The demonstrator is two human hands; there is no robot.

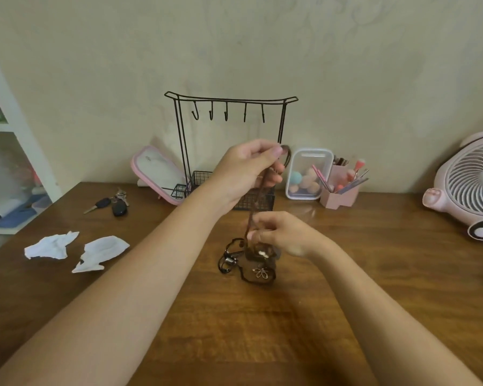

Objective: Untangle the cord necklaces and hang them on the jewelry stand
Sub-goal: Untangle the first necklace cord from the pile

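Here we are at the table (pixel 262 344), both forearms reaching in from the near edge. Our left hand (pixel 246 174) is up high in front of the jewelry stand (pixel 229 100), wrist bent, fingers curled, thumb and forefinger pinching the top loop of a brown cord necklace (pixel 252 211). The loop pokes out just past the fingertips and the cord drops straight down from there.

Lower down, our right hand (pixel 279 232) comes in from the right, knuckles up, fingertips pinching that same cord just above the tangle (pixel 234 257) (the fingers are a bit blurred, so the exact grip is hard to read). The tangle itself lies on the table right under the right hand: dark cords heaped together, a flower pendant (pixel 261 273) at its near side.

The stand sits upright at the back of the table against the wall, five hooks along its top bar, a wire basket at its base.

Off to the left we see keys (pixel 110 204) and two crumpled tissues (pixel 76 249). A pink mirror (pixel 156 171) leans beside the stand; a clear box (pixel 308 174), a pink holder (pixel 339 193) and a pink fan (pixel 469 185) are to the right.
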